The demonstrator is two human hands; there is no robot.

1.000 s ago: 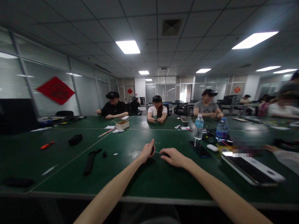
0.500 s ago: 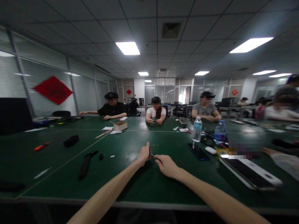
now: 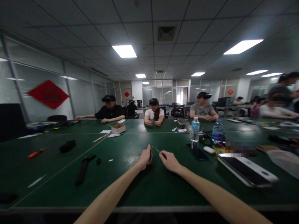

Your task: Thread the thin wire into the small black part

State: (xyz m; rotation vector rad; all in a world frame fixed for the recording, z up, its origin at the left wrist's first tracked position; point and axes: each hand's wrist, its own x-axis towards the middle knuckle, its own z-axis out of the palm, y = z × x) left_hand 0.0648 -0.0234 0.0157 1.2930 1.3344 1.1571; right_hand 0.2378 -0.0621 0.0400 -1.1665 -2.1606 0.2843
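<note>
Slim metal-shafted tool with a dark handle [image 3: 157, 150], and it's in the right hand [image 3: 170, 161], pinched between thumb and curled fingers over the green table [image 3: 140, 193]! Head view, and the shaft angles toward the left hand [image 3: 145, 158], its tip just short of it. That left hand, thumb up, grips a small dark object [image 3: 150, 154], mostly hidden. Off left lie a black T-shaped object [image 3: 82, 171] and an orange-handled screwdriver [image 3: 36, 153]; to the right, a black smartphone [image 3: 196, 151] near a clear blue-labelled bottle [image 3: 195, 130], standing upright.
</note>
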